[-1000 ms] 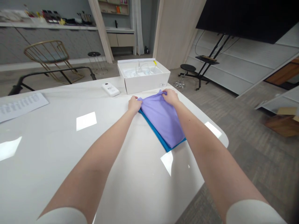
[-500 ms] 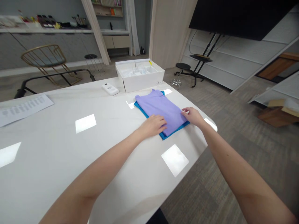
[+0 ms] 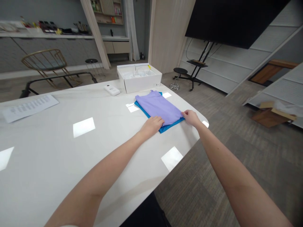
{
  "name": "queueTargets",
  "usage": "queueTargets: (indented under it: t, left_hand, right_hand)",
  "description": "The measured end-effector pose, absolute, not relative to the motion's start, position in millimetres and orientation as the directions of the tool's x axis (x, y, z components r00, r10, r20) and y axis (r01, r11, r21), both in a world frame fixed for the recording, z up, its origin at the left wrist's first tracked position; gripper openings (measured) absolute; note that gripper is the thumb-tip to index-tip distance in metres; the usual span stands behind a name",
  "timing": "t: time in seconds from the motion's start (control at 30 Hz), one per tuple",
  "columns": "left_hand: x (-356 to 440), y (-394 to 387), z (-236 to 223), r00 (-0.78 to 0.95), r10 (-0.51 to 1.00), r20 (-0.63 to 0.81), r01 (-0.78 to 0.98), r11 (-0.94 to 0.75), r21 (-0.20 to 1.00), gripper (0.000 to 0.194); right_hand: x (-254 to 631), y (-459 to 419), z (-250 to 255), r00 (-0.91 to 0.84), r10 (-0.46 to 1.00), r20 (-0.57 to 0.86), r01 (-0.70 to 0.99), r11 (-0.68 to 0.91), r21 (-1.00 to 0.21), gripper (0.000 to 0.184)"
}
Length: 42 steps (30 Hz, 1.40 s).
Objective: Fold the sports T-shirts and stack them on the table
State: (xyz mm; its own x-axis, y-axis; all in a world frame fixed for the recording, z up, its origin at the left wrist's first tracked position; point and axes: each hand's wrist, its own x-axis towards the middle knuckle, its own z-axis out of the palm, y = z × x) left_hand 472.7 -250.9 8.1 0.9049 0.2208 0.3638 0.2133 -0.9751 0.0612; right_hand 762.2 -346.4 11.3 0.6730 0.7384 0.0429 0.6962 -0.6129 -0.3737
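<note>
A folded purple garment (image 3: 159, 107) lies on top of a folded blue cloth (image 3: 169, 126), whose edge shows along the left, near and far right sides. My left hand (image 3: 152, 125) is closed at the near left corner of the purple garment, fingers curled over its edge. At the right corner, my right hand (image 3: 191, 118) pinches the purple fabric between thumb and fingers. Most of the blue cloth is covered. Both pieces rest on the white table (image 3: 113, 126) near its right end.
Behind the garments stands an open white box (image 3: 142, 82) with clear items inside. Left of it lies a white handheld device (image 3: 112, 90). A printed sheet (image 3: 30, 107) is at the table's left. The table edge drops off on the right, above a grey floor (image 3: 224, 132).
My fingers have closed on the purple garment's near corners. Its near edge now sits a little farther back, baring more of the blue cloth. The camera view has shifted slightly.
</note>
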Motion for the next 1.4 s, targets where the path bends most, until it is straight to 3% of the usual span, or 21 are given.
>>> queueTargets:
  t: [0.2, 0.3, 0.43, 0.57, 0.7, 0.8, 0.97, 1.17, 1.4]
  left_hand:
    - [451.7, -258.7, 18.5, 0.886, 0.278, 0.370, 0.256, -0.960, 0.109, 0.027]
    - [443.3, -269.4, 9.5, 0.917, 0.277, 0.288, 0.251, -0.960, 0.126, 0.022]
    - [438.6, -288.8, -2.0, 0.910, 0.340, 0.238, 0.311, -0.938, 0.152, 0.031]
    - [425.4, -302.5, 3.4, 0.920, 0.330, 0.211, 0.309, -0.943, 0.125, 0.032]
    - [387.5, -310.6, 19.7, 0.916, 0.344, 0.206, 0.318, -0.937, 0.148, 0.030]
    - [342.9, -316.4, 33.2, 0.909, 0.380, 0.173, 0.352, -0.920, 0.172, 0.026]
    - [242.4, -322.3, 51.3, 0.831, 0.527, 0.180, 0.499, -0.848, 0.177, 0.027]
    - [94.8, -326.6, 61.1, 0.599, 0.775, 0.200, 0.760, -0.629, 0.165, 0.027]
    - [-59.2, -342.2, 60.6, 0.266, 0.942, 0.206, 0.945, -0.297, 0.137, 0.028]
  right_hand:
    - [757.2, -357.9, 17.8, 0.659, 0.747, 0.091, 0.694, -0.556, -0.457, 0.027]
    - [749.9, -363.1, 8.1, 0.655, 0.754, 0.054, 0.708, -0.587, -0.392, 0.020]
    - [735.9, -373.3, -4.0, 0.610, 0.744, 0.272, 0.786, -0.527, -0.323, 0.030]
    - [712.1, -386.9, -2.9, 0.536, 0.797, 0.279, 0.843, -0.484, -0.236, 0.032]
    - [659.6, -399.9, 13.0, 0.356, 0.844, 0.401, 0.931, -0.283, -0.232, 0.032]
    - [600.2, -404.5, 26.7, 0.183, 0.904, 0.387, 0.947, -0.056, -0.317, 0.024]
    - [491.7, -388.1, 39.9, -0.038, 0.947, 0.319, 0.874, 0.186, -0.448, 0.017]
    - [352.4, -335.9, 49.3, -0.259, 0.934, 0.246, 0.799, 0.350, -0.488, 0.016]
    - [171.2, -281.4, 44.1, -0.500, 0.847, 0.181, 0.704, 0.519, -0.485, 0.017]
